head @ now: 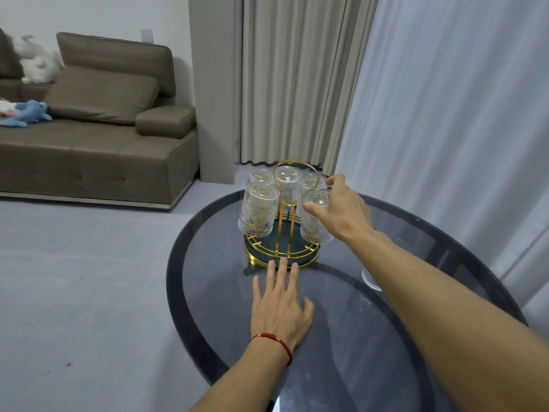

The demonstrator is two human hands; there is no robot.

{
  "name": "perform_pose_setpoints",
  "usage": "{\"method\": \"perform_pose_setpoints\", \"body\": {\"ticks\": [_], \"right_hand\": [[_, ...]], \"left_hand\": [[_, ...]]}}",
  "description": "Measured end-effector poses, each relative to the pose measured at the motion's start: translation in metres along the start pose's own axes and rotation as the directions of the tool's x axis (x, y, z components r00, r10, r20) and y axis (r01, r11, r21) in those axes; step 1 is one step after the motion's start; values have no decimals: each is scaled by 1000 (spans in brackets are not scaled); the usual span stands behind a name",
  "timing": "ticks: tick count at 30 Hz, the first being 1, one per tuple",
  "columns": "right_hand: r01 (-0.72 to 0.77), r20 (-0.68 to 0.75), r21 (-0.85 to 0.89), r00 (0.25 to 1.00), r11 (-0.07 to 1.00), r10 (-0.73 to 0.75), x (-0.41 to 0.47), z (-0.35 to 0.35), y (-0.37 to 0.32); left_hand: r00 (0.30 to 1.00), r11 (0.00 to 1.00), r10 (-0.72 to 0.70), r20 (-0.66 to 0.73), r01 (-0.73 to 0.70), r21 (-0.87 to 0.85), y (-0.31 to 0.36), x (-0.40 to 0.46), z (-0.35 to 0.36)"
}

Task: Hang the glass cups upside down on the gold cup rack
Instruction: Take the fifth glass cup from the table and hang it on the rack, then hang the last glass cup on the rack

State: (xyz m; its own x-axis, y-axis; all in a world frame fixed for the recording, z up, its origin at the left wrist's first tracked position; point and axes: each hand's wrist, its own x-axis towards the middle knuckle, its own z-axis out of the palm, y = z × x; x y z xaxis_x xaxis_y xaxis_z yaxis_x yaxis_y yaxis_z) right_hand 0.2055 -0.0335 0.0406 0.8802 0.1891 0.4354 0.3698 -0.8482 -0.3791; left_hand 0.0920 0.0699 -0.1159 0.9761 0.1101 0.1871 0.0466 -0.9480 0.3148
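Five cups hung upside down on rack, round dark glass table [416, 337].
Left hand [279, 304] flat, fingers spread, empty, before the gold wire cup rack [282, 242]; right hand [341, 209] looks closed on front-right ribbed clear glass cup [315, 230], grip partly hidden.

A round dark smoked-glass table [341, 337] is bearing a gold wire cup rack [282, 251] near its far edge, with a left hand [280, 307] resting flat just before it.
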Motion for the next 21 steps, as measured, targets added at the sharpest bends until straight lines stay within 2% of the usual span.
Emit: {"method": "perform_pose_setpoints", "body": {"ticks": [5, 8, 10, 11, 13, 15, 17, 21], "right_hand": [[18, 17, 145, 1000, 989, -21, -28, 0, 17], [0, -188, 209, 981, 978, 40, -72, -2, 43], [-75, -352, 188, 926, 979, 139, -108, 4, 68], [-135, -385, 195, 900, 971, 203, -123, 8, 79], [-278, -289, 279, 888, 919, 357, -142, 13, 99], [-439, -63, 361, 869, 823, 491, -143, 15, 112], [-530, 86, 399, 834, 748, 545, -133, 18, 119], [-611, 156, 334, 787, 718, 598, -114, 26, 131]], "left_hand": [[1000, 1000, 13, -25, -13, -9, 1, -1, -3], [999, 1000, 10, -42, -10, 10, 4, -4, -7], [998, 1000, 12, -63, -10, 21, 7, -6, -12], [997, 1000, 16, -81, -14, 21, 8, -6, -15], [992, 1000, 29, -126, -28, 13, 13, -7, -21], [986, 999, 40, -164, -44, -19, 20, -8, -26], [978, 996, 52, -204, -65, -59, 25, -9, -30], [964, 984, 68, -255, -107, -145, 35, -12, -36]]}}
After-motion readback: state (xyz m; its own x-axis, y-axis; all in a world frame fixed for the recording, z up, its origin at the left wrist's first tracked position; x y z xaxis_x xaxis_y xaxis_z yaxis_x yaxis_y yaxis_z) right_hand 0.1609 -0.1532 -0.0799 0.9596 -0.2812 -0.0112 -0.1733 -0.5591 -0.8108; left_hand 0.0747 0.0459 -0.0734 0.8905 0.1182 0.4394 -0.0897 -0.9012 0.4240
